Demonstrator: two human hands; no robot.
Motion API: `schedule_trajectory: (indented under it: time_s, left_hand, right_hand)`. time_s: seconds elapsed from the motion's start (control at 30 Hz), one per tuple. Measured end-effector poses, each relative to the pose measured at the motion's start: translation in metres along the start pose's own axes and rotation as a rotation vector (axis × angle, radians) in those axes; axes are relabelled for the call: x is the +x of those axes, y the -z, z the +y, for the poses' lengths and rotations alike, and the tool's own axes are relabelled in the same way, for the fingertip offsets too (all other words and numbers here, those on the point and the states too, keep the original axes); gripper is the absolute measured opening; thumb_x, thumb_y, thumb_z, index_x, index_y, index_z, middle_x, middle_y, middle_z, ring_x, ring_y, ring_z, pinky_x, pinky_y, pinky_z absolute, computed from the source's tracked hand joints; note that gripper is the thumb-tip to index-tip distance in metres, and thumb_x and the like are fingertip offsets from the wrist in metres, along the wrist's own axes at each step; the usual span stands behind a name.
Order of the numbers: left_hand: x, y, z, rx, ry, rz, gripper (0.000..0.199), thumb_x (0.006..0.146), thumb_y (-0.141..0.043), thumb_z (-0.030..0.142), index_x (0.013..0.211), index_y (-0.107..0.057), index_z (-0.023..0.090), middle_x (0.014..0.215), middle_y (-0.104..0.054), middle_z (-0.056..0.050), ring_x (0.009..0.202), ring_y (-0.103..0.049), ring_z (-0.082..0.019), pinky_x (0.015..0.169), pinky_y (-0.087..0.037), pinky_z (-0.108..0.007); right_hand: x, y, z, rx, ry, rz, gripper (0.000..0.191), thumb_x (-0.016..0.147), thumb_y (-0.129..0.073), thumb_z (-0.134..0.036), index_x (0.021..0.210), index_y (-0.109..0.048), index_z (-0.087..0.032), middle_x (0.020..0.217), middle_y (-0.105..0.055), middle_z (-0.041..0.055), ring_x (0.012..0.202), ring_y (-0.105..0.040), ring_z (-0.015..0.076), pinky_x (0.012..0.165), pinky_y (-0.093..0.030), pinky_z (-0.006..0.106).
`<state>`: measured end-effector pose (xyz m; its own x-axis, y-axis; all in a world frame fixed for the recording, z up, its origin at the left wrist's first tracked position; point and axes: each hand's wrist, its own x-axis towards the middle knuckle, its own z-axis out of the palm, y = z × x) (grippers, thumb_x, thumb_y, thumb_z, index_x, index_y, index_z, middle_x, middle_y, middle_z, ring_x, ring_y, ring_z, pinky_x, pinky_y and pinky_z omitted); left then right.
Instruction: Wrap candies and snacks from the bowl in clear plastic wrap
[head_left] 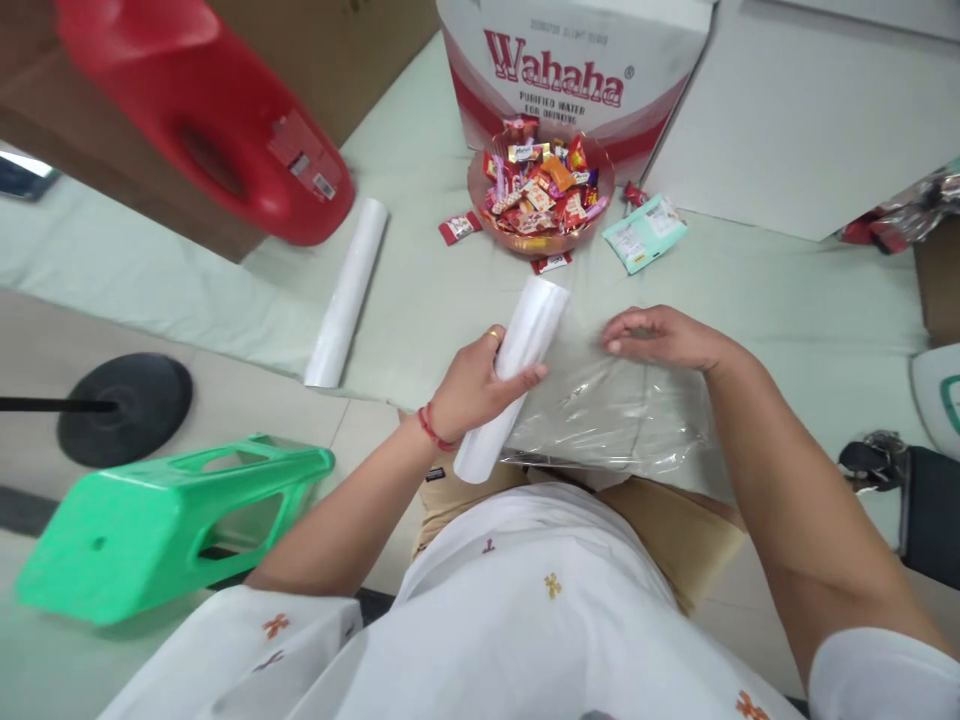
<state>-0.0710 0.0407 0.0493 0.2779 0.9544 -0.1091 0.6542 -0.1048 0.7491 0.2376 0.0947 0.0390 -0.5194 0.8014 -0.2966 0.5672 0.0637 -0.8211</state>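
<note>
Table [780,290] draped in pale green stands beside tiled floor [45,340], left hand [476,385] gripping a white roll [529,335], right hand [667,335] near clear plastic [600,420], hold unclear.

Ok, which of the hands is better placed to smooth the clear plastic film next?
Likely the right hand: it is near the clear plastic film, while the left hand is wrapped around a white roll.
</note>
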Motion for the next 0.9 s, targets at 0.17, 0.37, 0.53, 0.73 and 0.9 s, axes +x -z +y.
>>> schedule_trajectory:
  time_s: [0.17,0.37,0.53,0.73,0.9]
  left_hand:
    - [0.003,0.001,-0.014,-0.019,0.031,0.032,0.049,0.091,-0.049,0.07,0.079,-0.038,0.024,0.073,-0.05,0.0,0.066,-0.048,-0.018,0.063,-0.033,-0.032]
    - [0.005,-0.001,-0.016,0.012,0.032,0.055,0.048,0.092,-0.05,0.069,0.078,-0.036,0.025,0.071,-0.051,0.0,0.066,-0.051,-0.02,0.063,-0.033,-0.032]
    - [0.005,0.006,-0.015,0.045,0.049,0.088,0.049,0.093,-0.051,0.068,0.075,-0.035,0.025,0.067,-0.049,0.001,0.064,-0.05,-0.019,0.063,-0.033,-0.032]
    - [0.005,0.009,-0.004,0.117,0.048,0.134,0.05,0.092,-0.053,0.067,0.073,-0.038,0.024,0.069,-0.052,-0.002,0.067,-0.052,-0.02,0.065,-0.034,-0.033]
    - [0.013,0.032,-0.014,0.23,0.156,0.286,0.047,0.092,-0.05,0.068,0.083,-0.049,0.022,0.081,-0.06,-0.009,0.082,-0.062,-0.029,0.073,-0.042,-0.037]
  right_hand:
    - [-0.028,0.001,-0.001,0.108,-0.025,0.128,0.053,0.076,-0.076,-0.072,0.079,-0.075,-0.02,0.087,-0.069,0.004,0.079,-0.059,0.0165,0.076,-0.047,0.031]
    - [-0.044,-0.015,-0.003,-0.014,-0.111,0.238,0.05,0.093,-0.057,-0.07,0.082,-0.064,-0.022,0.068,-0.067,-0.0004,0.063,-0.057,0.0142,0.066,-0.046,0.027]
    - [-0.056,-0.027,-0.012,-0.347,-0.079,0.396,0.047,0.099,-0.045,-0.064,0.075,-0.056,-0.024,0.052,-0.044,-0.0047,0.051,-0.038,0.0131,0.054,-0.034,0.027]
    - [-0.072,-0.039,-0.025,-0.379,-0.078,0.487,0.042,0.101,-0.047,-0.059,0.078,-0.06,-0.026,0.055,-0.042,-0.004,0.052,-0.037,0.014,0.054,-0.035,0.028]
    - [-0.097,-0.038,-0.023,-0.425,-0.11,0.672,0.038,0.1,-0.051,-0.056,0.08,-0.064,-0.026,0.056,-0.052,-0.0026,0.053,-0.045,0.014,0.057,-0.039,0.029]
